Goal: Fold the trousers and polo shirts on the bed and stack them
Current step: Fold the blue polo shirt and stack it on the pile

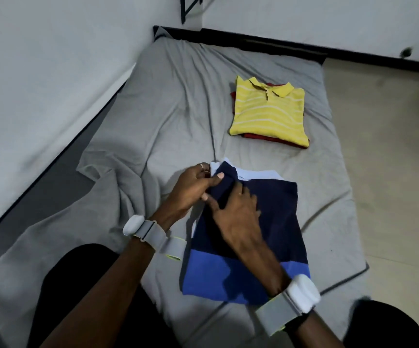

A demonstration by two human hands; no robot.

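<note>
A navy and blue polo shirt (273, 222) lies partly folded on the grey bed (173, 101) in front of me, its pale collar at the far end. My left hand (193, 189) pinches the navy sleeve fold at the shirt's far left corner. My right hand (236, 214) lies flat on the navy cloth beside it, fingers straight, pressing the fold down. Farther back on the right sits a folded yellow striped polo (268, 114) on top of a folded red garment (273, 140).
The bed sheet is wrinkled and bunched at the left. A white wall (40, 71) runs along the bed's left side. Tiled floor (392, 159) lies to the right of the mattress edge. My dark-clad knees show at the bottom.
</note>
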